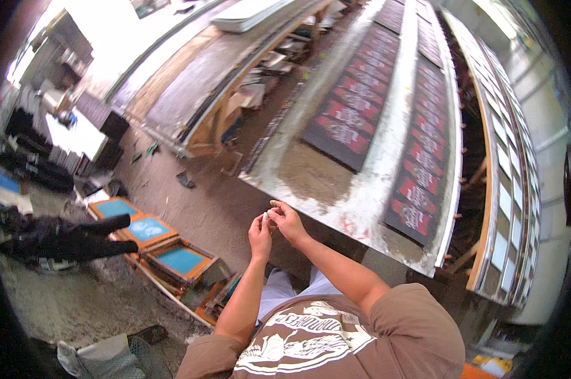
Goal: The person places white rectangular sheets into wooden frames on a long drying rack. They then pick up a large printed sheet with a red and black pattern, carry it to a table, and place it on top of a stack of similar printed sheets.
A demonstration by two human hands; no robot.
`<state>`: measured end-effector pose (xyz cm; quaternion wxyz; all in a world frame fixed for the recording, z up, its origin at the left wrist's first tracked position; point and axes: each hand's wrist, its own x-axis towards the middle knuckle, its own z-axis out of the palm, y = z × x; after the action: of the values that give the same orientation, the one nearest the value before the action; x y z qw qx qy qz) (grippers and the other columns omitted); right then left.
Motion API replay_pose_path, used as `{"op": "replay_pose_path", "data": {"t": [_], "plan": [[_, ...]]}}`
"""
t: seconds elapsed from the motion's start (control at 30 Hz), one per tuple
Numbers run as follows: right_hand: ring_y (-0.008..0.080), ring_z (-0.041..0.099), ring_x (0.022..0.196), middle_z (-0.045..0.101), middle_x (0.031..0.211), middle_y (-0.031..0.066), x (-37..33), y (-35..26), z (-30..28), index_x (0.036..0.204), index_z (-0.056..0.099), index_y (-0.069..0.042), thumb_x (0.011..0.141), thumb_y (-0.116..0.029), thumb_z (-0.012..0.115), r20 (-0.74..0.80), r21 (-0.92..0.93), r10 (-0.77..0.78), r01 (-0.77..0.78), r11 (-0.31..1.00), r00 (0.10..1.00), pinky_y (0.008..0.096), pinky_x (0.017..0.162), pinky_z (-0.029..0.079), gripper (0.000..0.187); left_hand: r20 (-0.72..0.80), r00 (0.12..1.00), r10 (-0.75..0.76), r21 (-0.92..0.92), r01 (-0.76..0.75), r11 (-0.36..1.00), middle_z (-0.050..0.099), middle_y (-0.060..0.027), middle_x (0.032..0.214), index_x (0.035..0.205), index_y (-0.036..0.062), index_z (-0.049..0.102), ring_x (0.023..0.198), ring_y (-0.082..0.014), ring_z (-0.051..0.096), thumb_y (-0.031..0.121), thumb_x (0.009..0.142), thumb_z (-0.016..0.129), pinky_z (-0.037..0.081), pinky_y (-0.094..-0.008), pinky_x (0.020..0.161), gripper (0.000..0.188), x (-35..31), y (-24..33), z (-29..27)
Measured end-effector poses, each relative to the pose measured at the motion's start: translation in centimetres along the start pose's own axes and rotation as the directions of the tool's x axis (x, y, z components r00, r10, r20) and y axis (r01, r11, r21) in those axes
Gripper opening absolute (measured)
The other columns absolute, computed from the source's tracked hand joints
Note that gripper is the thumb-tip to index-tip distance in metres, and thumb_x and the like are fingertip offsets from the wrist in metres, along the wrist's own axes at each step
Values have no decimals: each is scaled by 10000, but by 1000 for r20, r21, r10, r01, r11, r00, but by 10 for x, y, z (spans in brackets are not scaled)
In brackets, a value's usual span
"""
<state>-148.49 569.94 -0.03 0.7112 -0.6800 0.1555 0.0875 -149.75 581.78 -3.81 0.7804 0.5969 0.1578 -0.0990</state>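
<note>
My left hand (260, 235) and my right hand (287, 222) meet in front of my body, close to the near corner of a long print table (336, 218). The fingers of both are closed in a pinch, fingertips touching. A small pale spot shows between them, too tiny to name. On the table beyond lie long strips of dark fabric (345, 129) printed with repeated red and white designs. A second dark printed strip (418, 183) runs along the table's right side.
Wood-framed screens with blue mesh (181, 259) lean at the lower left. Dark clothing (70, 237) hangs left of them. Another long table (190, 95) stands at the far left, with papers beneath. At right, a long rack (503, 208) carries rows of pale rectangles.
</note>
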Motion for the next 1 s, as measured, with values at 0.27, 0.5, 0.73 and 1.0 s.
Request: {"op": "replay_pose_path", "data": {"t": [0.27,0.5,0.73,1.0], "plan": [[145,627,947,652,1095,70,-44,39,-220,1347,580,-29,946,-184,693,-403,-47,-98,86,995,910,290,813,530,445,235,948,-215,423,99,901,679,-60,979,1238,-22,637,779,-120,628,308,1042,570,527,-278,679,390,-63,-43,182],[397,448,1251,509,1307,206,-131,76,-453,1372,474,-62,804,-339,787,-835,-549,-411,-503,667,367,515,1087,347,704,208,791,-576,256,524,812,394,-237,1495,1548,16,239,1205,-386,569,431,977,635,524,-509,930,809,-113,-154,306],[382,520,1258,541,1335,204,-178,102,-527,1355,501,-50,814,-414,792,-887,-18,291,-656,754,359,502,1055,424,714,-102,782,-614,173,622,764,407,-180,1480,1565,84,215,1186,-355,519,423,927,702,476,-619,888,871,-126,-191,366],[397,631,1141,659,1221,204,-172,118,-546,1217,629,-25,799,-431,794,-887,12,300,-631,776,351,495,966,499,605,-29,748,-663,34,664,747,341,-207,1550,1555,99,273,1337,-408,445,436,938,691,411,-590,1050,818,-137,-203,401]]}}
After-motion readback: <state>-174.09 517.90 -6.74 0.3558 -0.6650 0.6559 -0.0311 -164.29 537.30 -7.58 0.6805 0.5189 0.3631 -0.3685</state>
